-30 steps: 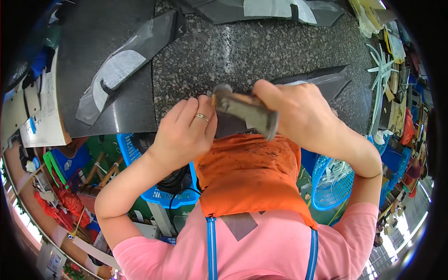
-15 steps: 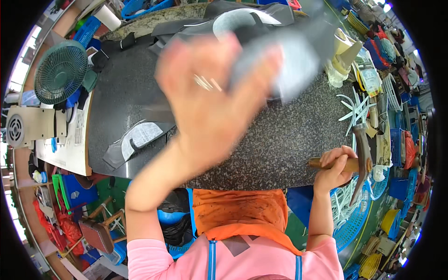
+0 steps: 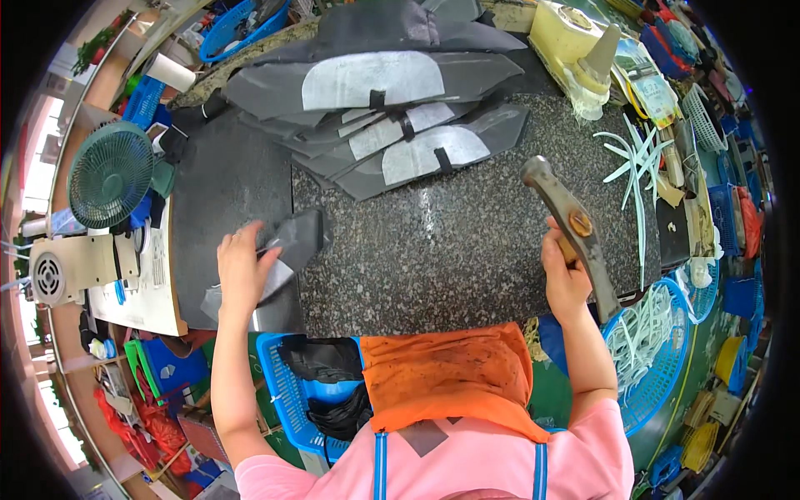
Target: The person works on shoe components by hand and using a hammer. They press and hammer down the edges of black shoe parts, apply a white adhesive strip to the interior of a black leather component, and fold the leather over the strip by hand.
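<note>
My left hand (image 3: pixel 242 271) rests on a dark grey sheet piece (image 3: pixel 298 240) with a whitish patch, at the left of the worktop. Its thumb and fingers are spread apart, and they cover part of that piece. My right hand (image 3: pixel 567 271) is wrapped round the wooden handle of a hammer (image 3: pixel 579 225), whose long curved metal head is raised over the right side of the worktop. Beyond both hands, several similar grey pieces (image 3: pixel 433 154) with white rounded patches and small black tabs lie overlapped in a pile.
The speckled stone worktop (image 3: pixel 417 275) adjoins a smooth dark mat (image 3: pixel 221 175). Pale strips (image 3: pixel 637 167) and a cream container with a cone-shaped nozzle (image 3: pixel 575 50) stand at the right. A green fan (image 3: pixel 111 175) is at the left; a blue basket of strips (image 3: pixel 667 375) is below right.
My left hand has come down from the far middle, blurred before, to the grey piece at the left. The hammer has risen and moved left in my right hand. The far pile now shows.
</note>
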The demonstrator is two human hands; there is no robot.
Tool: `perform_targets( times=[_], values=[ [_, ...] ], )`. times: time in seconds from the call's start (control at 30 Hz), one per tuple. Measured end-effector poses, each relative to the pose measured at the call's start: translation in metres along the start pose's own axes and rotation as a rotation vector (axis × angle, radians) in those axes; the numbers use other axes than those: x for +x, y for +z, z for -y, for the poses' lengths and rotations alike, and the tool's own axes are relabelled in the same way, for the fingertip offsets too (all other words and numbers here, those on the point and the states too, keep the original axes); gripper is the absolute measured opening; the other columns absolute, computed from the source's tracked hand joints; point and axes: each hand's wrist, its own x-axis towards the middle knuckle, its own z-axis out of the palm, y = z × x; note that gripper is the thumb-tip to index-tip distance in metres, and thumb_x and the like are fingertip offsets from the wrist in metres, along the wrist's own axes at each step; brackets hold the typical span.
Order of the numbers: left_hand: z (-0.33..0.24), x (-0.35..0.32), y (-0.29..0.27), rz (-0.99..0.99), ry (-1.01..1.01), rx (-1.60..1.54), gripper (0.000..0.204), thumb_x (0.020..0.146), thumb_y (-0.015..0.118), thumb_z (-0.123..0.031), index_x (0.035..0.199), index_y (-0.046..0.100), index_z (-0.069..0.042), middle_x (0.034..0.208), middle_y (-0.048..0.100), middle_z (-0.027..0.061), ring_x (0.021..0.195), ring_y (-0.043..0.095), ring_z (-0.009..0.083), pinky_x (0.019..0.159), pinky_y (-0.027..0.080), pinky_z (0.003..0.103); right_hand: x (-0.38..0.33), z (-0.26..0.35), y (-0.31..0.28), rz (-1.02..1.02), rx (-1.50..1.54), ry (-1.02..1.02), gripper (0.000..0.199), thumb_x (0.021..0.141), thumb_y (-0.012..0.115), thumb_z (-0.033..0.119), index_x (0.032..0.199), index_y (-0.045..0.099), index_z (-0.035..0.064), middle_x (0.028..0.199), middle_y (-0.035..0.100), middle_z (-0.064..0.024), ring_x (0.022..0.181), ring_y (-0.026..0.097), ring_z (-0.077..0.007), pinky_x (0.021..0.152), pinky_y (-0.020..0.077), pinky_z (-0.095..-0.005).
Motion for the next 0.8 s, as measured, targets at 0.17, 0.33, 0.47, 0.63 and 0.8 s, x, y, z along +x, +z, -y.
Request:
perform_targets(
  times=[0.17,0.33,0.47,0.63,0.8],
  values=[
    [-0.088,0.002,-0.034,0.693,0.076,-0.824,0.023,0.081,0.076,-0.012,0.098,0.066,-0.002,0.078,0.063,0.001,0.068,0.055,0.0071,0.06,0.045,0.029,0.005,0.041,-0.005,0.176,-0.007,-0.02,0.023,0.086,0.072,0.006,0.107,0.065,-0.0001,0.08,0.065,-0.0051,0.067,0.06,-0.0104,0.063,0.0484,-0.0259],
    [-0.163,0.02,0.007,1.004,0.371,-1.178,0.016,0.08,0.075,-0.003,0.094,0.066,0.0,0.08,0.057,-0.0002,0.077,0.052,0.0084,0.068,0.043,0.026,0.016,0.077,-0.02,0.331,-0.227,-0.049,0.027,0.083,0.074,0.007,0.108,0.064,0.0005,0.079,0.066,-0.0109,0.068,0.066,-0.0213,0.064,0.0509,-0.0301],
    [-0.187,0.011,0.041,0.324,0.644,-0.485,0.02,0.078,0.074,-0.005,0.096,0.066,-0.003,0.083,0.061,0.0082,0.078,0.062,0.0227,0.069,0.049,0.033,0.035,0.105,-0.039,0.62,-0.366,-0.014,0.021,0.086,0.067,0.012,0.104,0.062,0.0021,0.079,0.066,-0.0153,0.071,0.067,-0.0335,0.063,0.0523,-0.0384],
    [-0.202,0.013,0.043,0.342,0.599,-0.587,0.023,0.076,0.073,-0.006,0.098,0.066,-0.006,0.089,0.063,0.0102,0.083,0.064,0.0308,0.072,0.052,0.039,0.039,0.073,-0.038,0.882,-0.631,-0.056,0.019,0.086,0.061,0.015,0.099,0.055,0.0018,0.068,0.061,-0.0186,0.067,0.062,-0.04,0.059,0.0485,-0.0492],
    [-0.196,0.014,0.05,0.356,0.645,-0.677,0.024,0.078,0.072,-0.004,0.101,0.068,-0.008,0.091,0.063,0.0092,0.083,0.065,0.0273,0.073,0.053,0.037,0.047,0.069,-0.036,0.889,-0.636,-0.015,0.027,0.086,0.068,0.023,0.092,0.053,0.0019,0.066,0.06,-0.0169,0.066,0.062,-0.0391,0.056,0.0481,-0.0482]
  ],
)
